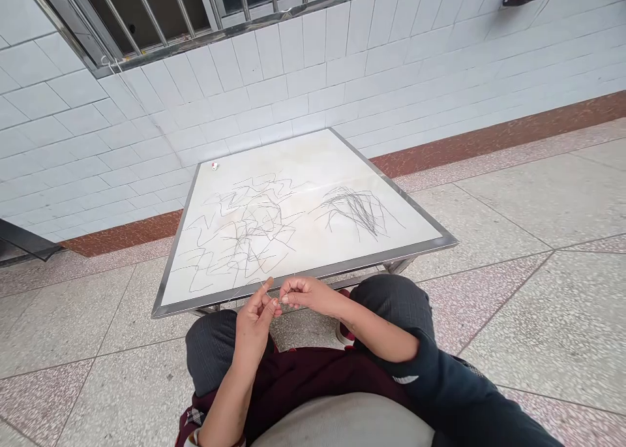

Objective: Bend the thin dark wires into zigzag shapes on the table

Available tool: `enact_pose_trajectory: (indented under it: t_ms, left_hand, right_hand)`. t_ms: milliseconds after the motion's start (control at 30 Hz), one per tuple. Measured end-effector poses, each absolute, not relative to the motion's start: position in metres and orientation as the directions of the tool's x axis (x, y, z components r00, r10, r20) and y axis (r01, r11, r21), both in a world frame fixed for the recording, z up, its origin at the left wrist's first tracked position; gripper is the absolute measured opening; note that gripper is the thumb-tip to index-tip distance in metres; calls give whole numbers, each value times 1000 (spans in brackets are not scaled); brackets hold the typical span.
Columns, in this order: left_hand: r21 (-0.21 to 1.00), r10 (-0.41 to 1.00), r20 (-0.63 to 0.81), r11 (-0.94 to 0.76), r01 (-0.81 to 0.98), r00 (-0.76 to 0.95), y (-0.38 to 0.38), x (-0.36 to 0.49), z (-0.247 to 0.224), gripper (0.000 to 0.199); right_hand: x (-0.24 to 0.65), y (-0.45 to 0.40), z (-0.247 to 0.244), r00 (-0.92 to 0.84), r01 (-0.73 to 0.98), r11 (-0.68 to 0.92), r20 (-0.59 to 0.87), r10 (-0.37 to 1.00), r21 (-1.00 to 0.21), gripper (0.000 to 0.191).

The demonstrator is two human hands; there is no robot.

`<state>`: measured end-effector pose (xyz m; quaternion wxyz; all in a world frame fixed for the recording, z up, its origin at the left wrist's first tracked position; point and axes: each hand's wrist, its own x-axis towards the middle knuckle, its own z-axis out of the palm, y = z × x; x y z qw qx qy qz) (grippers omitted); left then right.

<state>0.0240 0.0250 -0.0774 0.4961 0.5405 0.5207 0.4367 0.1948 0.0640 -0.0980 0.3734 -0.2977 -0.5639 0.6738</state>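
Observation:
My left hand [256,313] is in front of the table's near edge, thumb and fingertips pinched together on a thin wire [236,296]. Beside it my right hand [304,293] also pinches the wire, and the fingertips of both hands nearly meet. Fine ends stick out around the fingers; how the wire is bent between them is too small to make out. On the white tabletop [288,156], many bent, zigzag wires [249,231] lie spread over the left half. A denser heap of straighter dark wires [359,209] lies at the right.
The table has a grey metal rim [303,276] and stands against a white tiled wall [235,121]. A small red-and-white object [215,166] sits at its far left corner. A barred window [195,10] is above. My knees [396,307] are at the near edge.

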Motion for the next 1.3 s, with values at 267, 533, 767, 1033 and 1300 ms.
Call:
enact_pose_trajectory:
  t_ms: [267, 533, 767, 1033, 1300]
  left_hand:
    - [982, 997, -42, 28, 189, 68, 25, 28, -80, 50]
    - [985, 993, -63, 45, 169, 103, 30, 26, -90, 55]
    - [993, 992, -111, 108, 43, 57, 29, 26, -82, 56]
    - [973, 981, -187, 193, -125, 61, 25, 27, -74, 58]
    - [945, 970, -221, 239, -225, 103, 21, 30, -70, 57]
  right_hand:
    - [195, 65, -99, -567, -209, -149, -4, 824, -967, 29]
    - [194, 70, -106, -571, -229, -214, -46, 820, -950, 34]
    - [194, 68, -102, -542, -330, -218, -5, 840, -918, 32]
    - [197, 69, -101, -502, -505, -276, 19, 864, -818, 29]
    - [186, 66, -109, -359, -570, -201, 22, 933, -796, 26]
